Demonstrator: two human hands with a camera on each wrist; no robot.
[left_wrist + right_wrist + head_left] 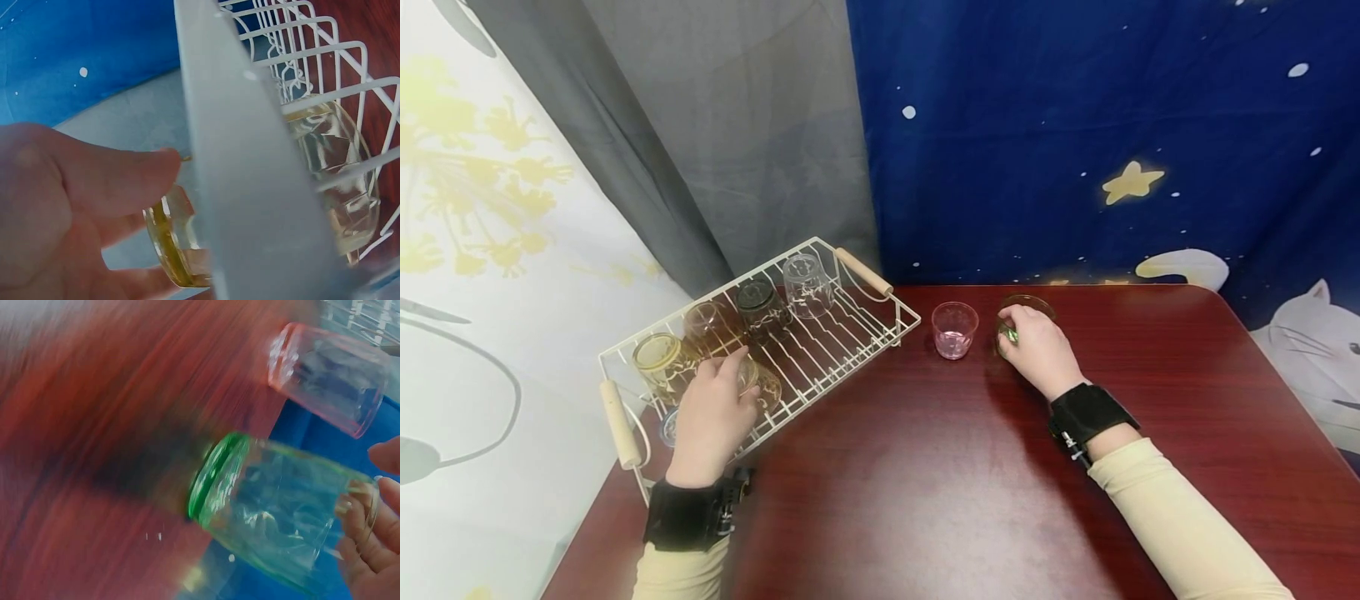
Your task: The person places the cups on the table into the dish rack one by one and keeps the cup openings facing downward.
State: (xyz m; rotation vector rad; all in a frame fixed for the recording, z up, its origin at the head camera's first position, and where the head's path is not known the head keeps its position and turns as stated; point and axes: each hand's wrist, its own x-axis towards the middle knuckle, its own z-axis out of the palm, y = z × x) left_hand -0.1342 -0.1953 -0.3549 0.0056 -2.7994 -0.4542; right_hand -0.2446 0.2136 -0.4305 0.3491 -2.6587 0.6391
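Observation:
My left hand [713,408] is over the wire rack [827,390] and grips a pale yellow glass [769,390] by its thick-bottomed end. In the left wrist view the thumb and fingers lie around that yellow base [165,244], and the lower part of the glass sits among the white wires. A blurred pale bar crosses in front of it. At the right, my right hand [1039,350] holds a green glass [269,506] by the rim, its thick base toward the red-brown table. Just left of it a pink glass [953,332] stands upright.
More upside-down glasses are in the rack: a yellow one [662,367], a brown one [707,327], a dark grey one [763,310] and a clear one [808,287]. A blue glass [669,427] is partly hidden by my left hand. Wooden handles [865,272] top the rack's ends.

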